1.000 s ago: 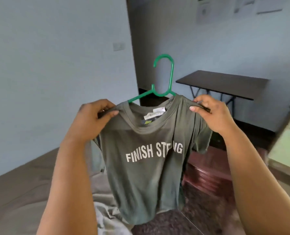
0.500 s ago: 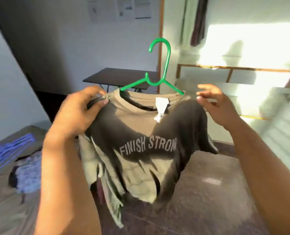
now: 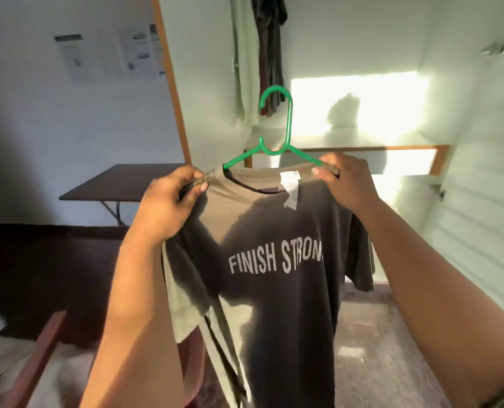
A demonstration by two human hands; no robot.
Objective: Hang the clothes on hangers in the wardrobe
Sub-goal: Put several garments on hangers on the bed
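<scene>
- Holding up a shirt [image 3: 277, 260] on a green hanger [image 3: 274, 148], the person is keeping it raised at chest level in front of the open wardrobe [image 3: 348, 54].
- The left hand [image 3: 168, 201] is pinching the shirt's shoulder seam between thumb and curled fingers, just beside the collar, with cloth bunching in the grip.
- The right hand [image 3: 345, 184] is gripping the other shoulder, its fingers curling over the cloth and the hanger's arm beneath it.
- The hanger's arms are running inside the neck opening; its hook is standing upright above the collar, touching nothing.
- The shirt is facing the camera, showing white letters reading "FINISH STRON", the last letter being hidden by a fold.
- A white tag [image 3: 290, 187] is hanging out over the collar front.
- One sleeve [image 3: 359, 260] is drooping below the right wrist, and the hem is hanging down past the bottom edge of the view.
- Sunlight is falling across the wardrobe's back wall, casting shadows there.
- Two garments [image 3: 262, 54], one pale and one dark, are hanging inside the wardrobe, behind and above the hook.
- A shelf [image 3: 362, 147] with a wooden edge is crossing the wardrobe behind the hands.
- A dark tabletop [image 3: 112, 184] is standing against the wall at left, well apart from the shirt.
- Papers [image 3: 109, 54] are sticking to that wall above it.
</scene>
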